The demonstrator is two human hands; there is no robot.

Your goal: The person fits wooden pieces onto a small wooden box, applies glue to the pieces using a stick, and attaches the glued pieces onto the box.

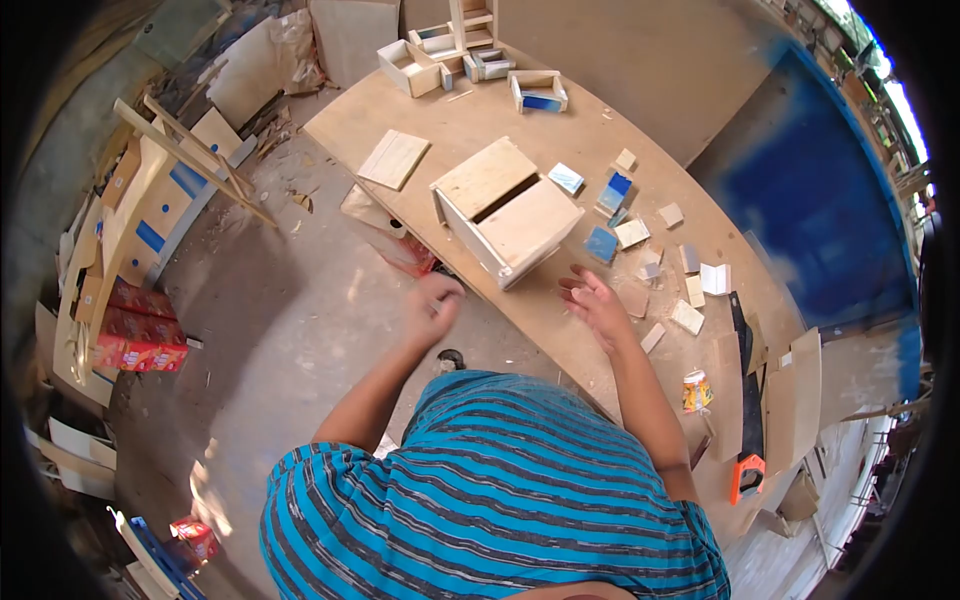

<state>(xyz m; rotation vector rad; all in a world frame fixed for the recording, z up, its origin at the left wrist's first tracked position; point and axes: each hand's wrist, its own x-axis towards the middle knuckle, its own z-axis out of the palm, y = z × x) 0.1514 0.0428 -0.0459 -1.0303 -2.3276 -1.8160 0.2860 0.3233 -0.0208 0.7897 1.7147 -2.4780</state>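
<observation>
A pale wooden box (510, 215) stands at the near edge of the workbench, with a dark gap across its top between two panels. My left hand (435, 305) is off the bench edge, in front of the box and apart from it. Motion smears its fingers, which look curled, and I cannot make out anything in them. Just right of the box, my right hand (597, 308) is raised over the bench with its fingers apart and nothing held. A flat square wooden board (394, 160) lies left of the box.
Small wood offcuts (632, 234) lie scattered right of the box. Farther back are small open wooden frames (538, 92). A saw with an orange handle (747, 478) and a yellow packet (697, 391) lie at right. Red cartons (140, 325) stand at left.
</observation>
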